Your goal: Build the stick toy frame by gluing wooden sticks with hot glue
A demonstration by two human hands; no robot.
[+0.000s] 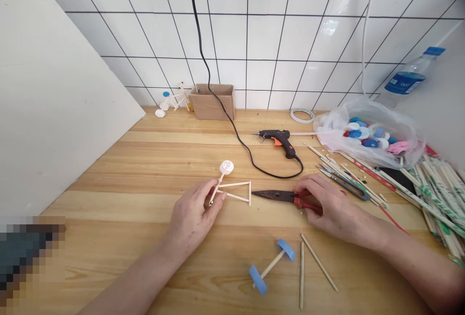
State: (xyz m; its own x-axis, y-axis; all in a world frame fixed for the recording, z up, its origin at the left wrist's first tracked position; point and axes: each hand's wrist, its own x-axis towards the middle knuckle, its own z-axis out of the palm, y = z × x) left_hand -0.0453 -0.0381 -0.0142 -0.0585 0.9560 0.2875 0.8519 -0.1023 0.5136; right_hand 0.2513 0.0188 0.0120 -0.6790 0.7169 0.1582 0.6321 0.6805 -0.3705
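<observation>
Wooden-stick frame (236, 196) with a white cap wheel (226, 166) at its far end is held at the counter (109, 218) by the left hand (198, 203), its fingers pinched around the wheel's stick; whether the frame touches the wood cannot be told. Rightward from that stick, 2 struts are joined to a short crosspiece (250, 194). Nearer the viewer, an axle (273, 263) with 2 blue caps is laid apart from the frame. Needle-nose pliers (274, 195) are pointed at the crosspiece, their tips just short of it, with a glue gun (278, 139) set beyond. Beside the axle, 2 loose sticks (301, 276) are laid. The pliers' red handles are grasped by the fingers of the right hand (327, 206); snips (339, 179) are placed past it. The step in hand is judged to be work on the crosspiece end, for which the frame should be kept steady and the pliers carefully guided.
</observation>
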